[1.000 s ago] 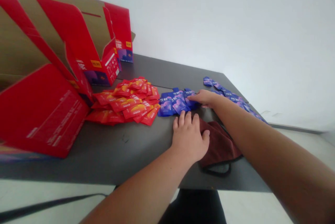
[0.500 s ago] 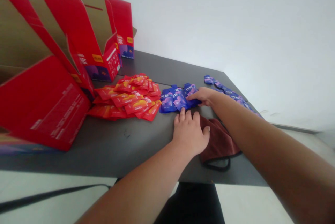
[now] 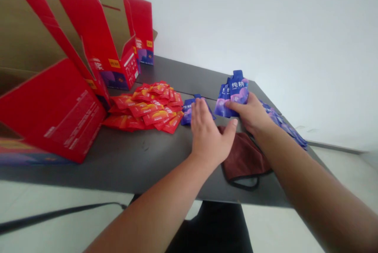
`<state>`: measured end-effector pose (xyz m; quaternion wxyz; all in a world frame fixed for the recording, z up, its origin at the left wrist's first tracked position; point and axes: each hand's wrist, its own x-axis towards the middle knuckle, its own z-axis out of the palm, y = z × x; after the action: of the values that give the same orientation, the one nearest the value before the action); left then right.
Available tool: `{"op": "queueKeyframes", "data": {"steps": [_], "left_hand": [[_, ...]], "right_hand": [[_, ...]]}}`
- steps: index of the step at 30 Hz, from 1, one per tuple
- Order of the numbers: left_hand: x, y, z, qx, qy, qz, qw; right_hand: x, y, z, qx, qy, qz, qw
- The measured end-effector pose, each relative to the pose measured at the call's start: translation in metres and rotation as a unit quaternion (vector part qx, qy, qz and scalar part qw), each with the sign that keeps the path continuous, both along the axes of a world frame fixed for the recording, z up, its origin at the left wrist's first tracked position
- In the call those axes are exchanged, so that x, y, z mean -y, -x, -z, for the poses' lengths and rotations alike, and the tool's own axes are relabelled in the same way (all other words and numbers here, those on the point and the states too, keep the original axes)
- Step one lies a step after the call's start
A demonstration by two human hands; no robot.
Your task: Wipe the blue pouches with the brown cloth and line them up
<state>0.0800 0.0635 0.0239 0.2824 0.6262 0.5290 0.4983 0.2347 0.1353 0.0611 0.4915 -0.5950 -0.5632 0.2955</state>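
Counter: a long dark grey counter [image 3: 138, 162] carries everything, running away towards a pale wall.

Cartons: open red cardboard cartons [image 3: 100, 36] stand and lean at its far left end, their brown inner faces showing; what lies inside them is hidden from this angle.

Red heap: a loose heap of glossy red sachets [image 3: 144, 109] lies just beside the cartons, with orange and yellow printing on the packets.

Blue sachets: a scattered row of blue sachets [image 3: 283, 125] runs along the counter's right edge, partly behind the right hand. A small cluster of blue sachets [image 3: 189, 113] lies just right of the red heap.

Cloth: a dark brown cloth [image 3: 243, 158] with a black elastic loop [image 3: 243, 184] lies near the counter's front edge, below both hands.

Right hand: the right hand [image 3: 251, 113] is closed around a bunch of glossy blue sachets [image 3: 236, 91], lifted upright off the counter.

Left hand: the left hand [image 3: 210, 133] is open, fingers spread, in front of the small cluster.

Just changed: the blue pile has shrunk sharply, its sachets now gathered in the right hand.
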Motion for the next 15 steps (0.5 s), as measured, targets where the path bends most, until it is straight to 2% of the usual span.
{"op": "queueKeyframes", "data": {"steps": [1,3,6,8,11,15], "left_hand": [[0.0,0.004,-0.003,0.059,0.023,-0.002,0.998],[0.004,0.013,-0.005,0.135,0.06,0.034,0.988],[0.018,0.03,-0.002,0.135,0.053,0.104,0.984],[0.03,0.041,0.003,0.121,0.041,0.116,0.985],[0.042,0.054,0.009,0.067,0.032,0.114,0.991],[0.043,0.064,0.013,0.003,0.05,0.129,0.99]], "right_hand": [[0.017,0.007,0.005,-0.031,-0.024,-0.042,0.998],[0.053,0.023,0.019,-0.058,-0.06,-0.108,0.991],[0.097,0.043,0.037,0.048,-0.118,-0.142,0.982],[0.114,0.05,0.042,0.133,-0.134,-0.164,0.968],[0.124,0.051,0.041,0.2,-0.089,-0.217,0.951],[0.128,0.046,0.04,0.186,-0.009,-0.248,0.951]]}}
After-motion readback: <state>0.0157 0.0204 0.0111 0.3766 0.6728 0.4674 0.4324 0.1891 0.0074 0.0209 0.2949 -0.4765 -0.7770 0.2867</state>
